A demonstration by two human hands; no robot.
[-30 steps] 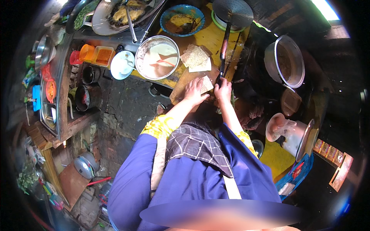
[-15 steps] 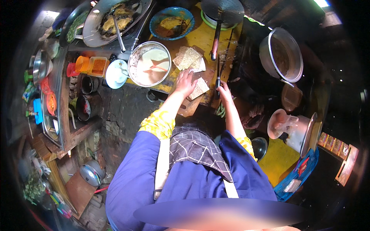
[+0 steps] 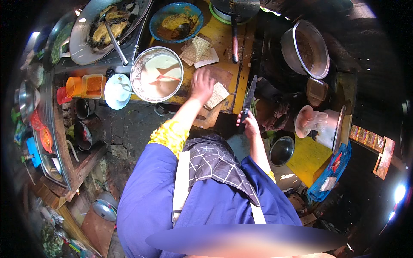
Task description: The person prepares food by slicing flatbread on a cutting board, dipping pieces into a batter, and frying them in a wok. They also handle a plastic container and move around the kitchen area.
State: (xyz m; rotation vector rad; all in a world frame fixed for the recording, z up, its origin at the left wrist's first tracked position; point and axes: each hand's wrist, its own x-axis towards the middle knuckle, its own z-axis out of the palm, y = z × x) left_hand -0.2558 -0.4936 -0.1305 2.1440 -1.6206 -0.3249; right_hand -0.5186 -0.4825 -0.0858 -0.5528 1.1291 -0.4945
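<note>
My left hand (image 3: 201,85), slightly blurred, hovers over or rests on the brown cutting board (image 3: 223,77), its fingers stretched out and holding nothing. Just right of it lies a single pale, speckled slab of tempeh (image 3: 217,95). Beyond the fingers sits a loose stack of thin tempeh slices (image 3: 197,50) with a white piece at its near edge. My right hand (image 3: 249,122) is wrapped round the black handle of a knife (image 3: 249,93), whose dark blade points away from me, off the right side of the board.
Left of the board stands a pot of pale batter (image 3: 148,86) with a red spoon. Behind are a blue bowl (image 3: 157,36) and a frying pan with a long handle (image 3: 235,45). A wok of oil (image 3: 79,45) is at far left, a large metal pot (image 3: 290,56) at right.
The tempeh stack has shifted farther from me, and my left hand has come away from it. My right hand has drawn the knife back toward me. The view has moved slightly.
</note>
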